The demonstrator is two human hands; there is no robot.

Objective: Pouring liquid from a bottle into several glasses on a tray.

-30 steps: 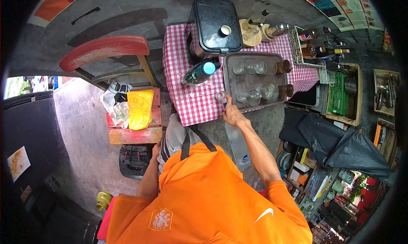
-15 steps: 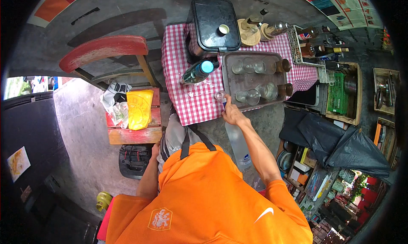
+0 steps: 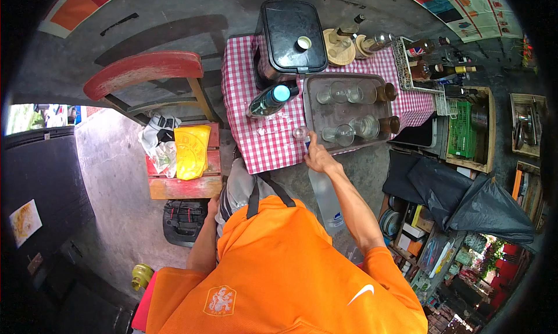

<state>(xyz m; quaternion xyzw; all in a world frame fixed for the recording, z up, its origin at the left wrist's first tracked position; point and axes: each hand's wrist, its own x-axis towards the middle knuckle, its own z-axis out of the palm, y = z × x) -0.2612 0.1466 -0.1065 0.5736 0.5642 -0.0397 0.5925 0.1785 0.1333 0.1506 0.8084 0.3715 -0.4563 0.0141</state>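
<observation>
My right hand [image 3: 319,158] reaches to the near edge of the table, its fingers closed around something with a small blue part. Just beyond the fingertips stands a small clear glass [image 3: 300,133] on the checked cloth. Below the wrist, partly behind my forearm, is a clear plastic bottle [image 3: 326,197]; I cannot tell whether it joins what the fingers hold. My left hand [image 3: 213,206] hangs low beside my thigh and the red chair [image 3: 174,188], its fingers mostly hidden. Right of the small glass, a brown tray [image 3: 346,116] carries several drinking glasses [image 3: 366,126] in two rows.
A dark bottle with a light-blue lid [image 3: 273,100] and a black-lidded box [image 3: 293,34] stand on the checked tablecloth [image 3: 267,151]. Bottles fill a wire basket [image 3: 404,63]. A yellow bag [image 3: 192,152] lies on the chair. Black plastic sheeting [image 3: 459,188] covers shelves at right.
</observation>
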